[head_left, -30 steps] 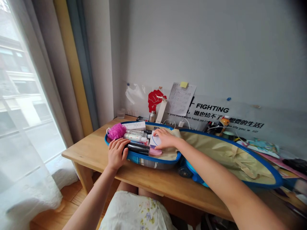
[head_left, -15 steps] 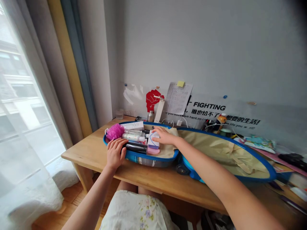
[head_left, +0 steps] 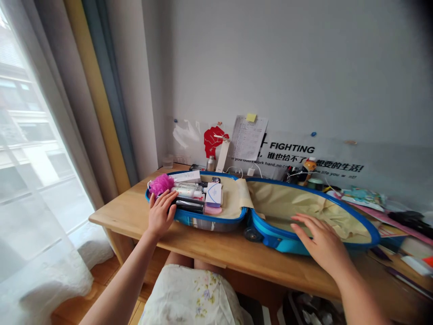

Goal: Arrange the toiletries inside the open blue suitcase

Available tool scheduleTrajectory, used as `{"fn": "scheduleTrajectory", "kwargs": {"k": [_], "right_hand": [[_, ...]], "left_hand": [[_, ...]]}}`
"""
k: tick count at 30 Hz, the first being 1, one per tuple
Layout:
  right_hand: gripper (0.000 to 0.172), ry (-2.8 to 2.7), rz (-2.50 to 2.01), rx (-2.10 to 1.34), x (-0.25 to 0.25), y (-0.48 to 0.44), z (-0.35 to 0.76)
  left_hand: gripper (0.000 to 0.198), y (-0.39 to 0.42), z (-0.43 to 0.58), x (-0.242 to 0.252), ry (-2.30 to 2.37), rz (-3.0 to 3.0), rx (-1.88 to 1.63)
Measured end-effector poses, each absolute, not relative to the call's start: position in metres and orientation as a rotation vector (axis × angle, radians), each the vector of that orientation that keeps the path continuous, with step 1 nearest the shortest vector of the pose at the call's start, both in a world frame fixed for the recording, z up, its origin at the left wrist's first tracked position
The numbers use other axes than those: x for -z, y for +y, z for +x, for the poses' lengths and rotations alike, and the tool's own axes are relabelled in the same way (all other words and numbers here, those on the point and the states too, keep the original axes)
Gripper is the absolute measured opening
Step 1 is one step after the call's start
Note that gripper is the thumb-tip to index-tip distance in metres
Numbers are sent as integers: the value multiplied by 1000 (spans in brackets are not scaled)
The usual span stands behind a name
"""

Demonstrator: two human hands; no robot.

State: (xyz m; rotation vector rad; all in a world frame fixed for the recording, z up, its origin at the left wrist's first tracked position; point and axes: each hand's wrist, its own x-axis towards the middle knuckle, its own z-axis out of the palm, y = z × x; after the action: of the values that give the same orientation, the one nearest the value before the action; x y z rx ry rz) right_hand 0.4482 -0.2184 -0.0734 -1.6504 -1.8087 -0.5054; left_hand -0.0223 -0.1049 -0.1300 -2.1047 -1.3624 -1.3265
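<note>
Toiletries (head_left: 189, 198) could slide if you bump them: left hand (head_left: 160, 214) open, empty, just beside them; right hand (head_left: 323, 241) spread wide at the suitcase lid (head_left: 280, 203), pressing could shift it.

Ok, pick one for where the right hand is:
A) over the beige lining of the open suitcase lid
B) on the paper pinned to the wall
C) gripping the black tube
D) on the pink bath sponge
A: the right hand spreads over the beige lining of the open suitcase lid.
</note>
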Motion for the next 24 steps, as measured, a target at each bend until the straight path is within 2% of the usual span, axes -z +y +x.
{"fn": "scheduleTrajectory", "kwargs": {"k": [3, 10, 16, 24], "right_hand": [[62, -1715, -1684, 640, 90, -230, 472], [55, -1736, -1609, 799, 109, -237, 480], [52, -1749, -1520, 835, 111, -236, 474], [50, -1735, -1443, 837, 108, -237, 461]], "left_hand": [[43, -108, -18, 126, -1374, -2079, 1347], [37, -133, 38, 115, -1157, -2231, 1275], [28, -147, 83, 115, -1030, -2406, 1207], [22, -143, 73, 112, -971, -2448, 1236]]}}
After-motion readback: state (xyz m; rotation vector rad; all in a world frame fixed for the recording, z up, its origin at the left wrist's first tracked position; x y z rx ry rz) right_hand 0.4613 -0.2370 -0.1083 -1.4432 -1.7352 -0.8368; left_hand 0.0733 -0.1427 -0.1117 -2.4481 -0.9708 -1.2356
